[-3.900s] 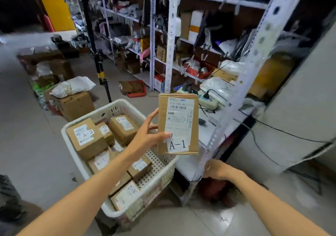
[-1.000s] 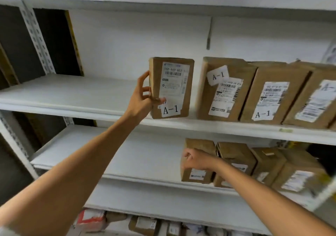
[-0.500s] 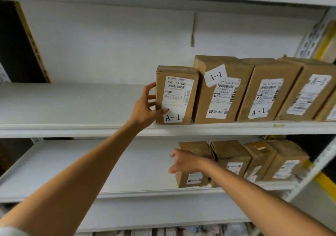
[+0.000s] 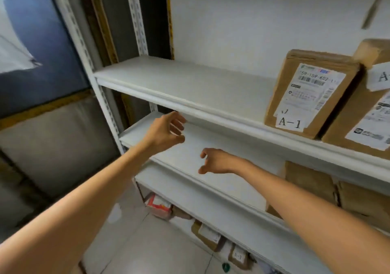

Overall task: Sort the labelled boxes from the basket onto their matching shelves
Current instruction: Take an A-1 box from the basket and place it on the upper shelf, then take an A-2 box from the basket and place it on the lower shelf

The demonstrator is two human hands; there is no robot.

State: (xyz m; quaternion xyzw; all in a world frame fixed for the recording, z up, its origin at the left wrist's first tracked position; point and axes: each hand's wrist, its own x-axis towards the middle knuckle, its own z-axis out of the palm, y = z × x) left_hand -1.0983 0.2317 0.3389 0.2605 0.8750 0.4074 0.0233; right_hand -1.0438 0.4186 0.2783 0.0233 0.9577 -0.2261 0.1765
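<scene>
Through the head camera I see the A-1 box [image 4: 310, 92] standing upright on the upper shelf [image 4: 190, 83], toward its right end, with its printed label and the "A-1" tag facing me. Just beside it on the right stands a second brown box [image 4: 363, 109], cut off by the frame edge; I cannot tell whether the two touch. My left hand [image 4: 166, 133] hangs in front of that shelf's front lip, well to the left of the A-1 box, fingers loosely curled around nothing. My right hand [image 4: 217, 160] is lower, over the bare white middle shelf [image 4: 190, 147], thumb and fingers slightly apart and relaxed, also empty. Further right on the middle shelf, behind my right forearm, sit several plain brown boxes [image 4: 310, 181]. Under the bottom board, more parcels [image 4: 207, 234] lie near the tiled floor [image 4: 147, 248], beside a red-and-white packet [image 4: 159, 205]; their labels are too blurred to read. A perforated white upright [image 4: 84, 48] carries the shelves at the left.
</scene>
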